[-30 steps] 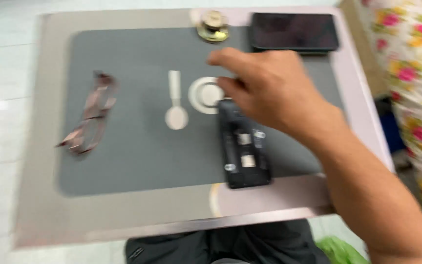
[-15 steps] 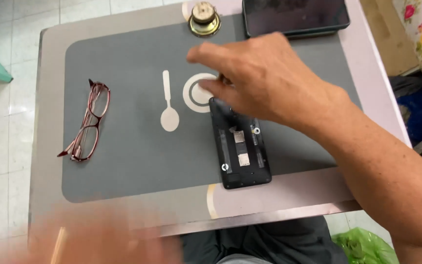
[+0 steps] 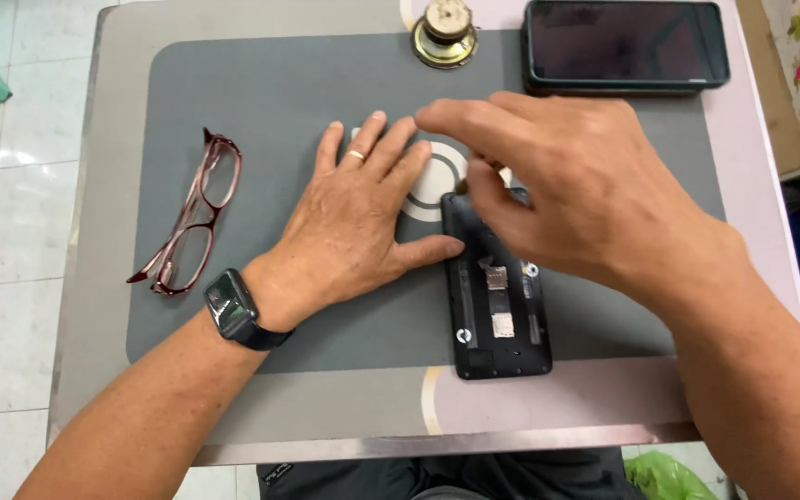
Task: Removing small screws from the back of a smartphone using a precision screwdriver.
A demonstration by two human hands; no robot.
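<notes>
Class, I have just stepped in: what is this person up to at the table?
A person works on an opened phone lying back-side up, cover off, on a grey mat. The left hand lies flat on the mat, its thumb against the phone's left edge. The right hand hovers over the phone's top end, fingers bent towards it. Red glasses lie to the left; a second phone, screen dark, and a small brass piece sit at the far edge.

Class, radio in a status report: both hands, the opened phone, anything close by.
Left hand flat on grey mat, thumb at opened phone. Right hand over phone's top end. Glasses lie apart, left.
</notes>
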